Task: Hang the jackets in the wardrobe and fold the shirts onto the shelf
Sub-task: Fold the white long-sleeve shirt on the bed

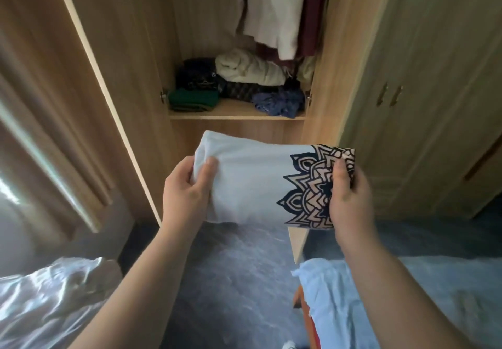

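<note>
A folded white shirt [252, 183] with a dark mandala print on its right end is held level in front of the open wardrobe. My left hand [187, 188] grips its left end, thumb on top. My right hand [349, 193] grips the printed end. Ahead and above it, the wardrobe shelf [236, 115] carries a green folded stack [193, 100], dark folded clothes [198, 76], a cream bundle [250, 71] and a crumpled blue garment [279, 101]. Hanging garments [274, 11], white and maroon, fill the upper right of the wardrobe.
The wardrobe's open left door [103, 87] stands at the left, a shut wardrobe section [413, 90] at the right. A curtain [40, 120] hangs far left. White bedding [49, 302] lies lower left, a light blue garment [339, 294] lower right, grey floor [233, 280] between.
</note>
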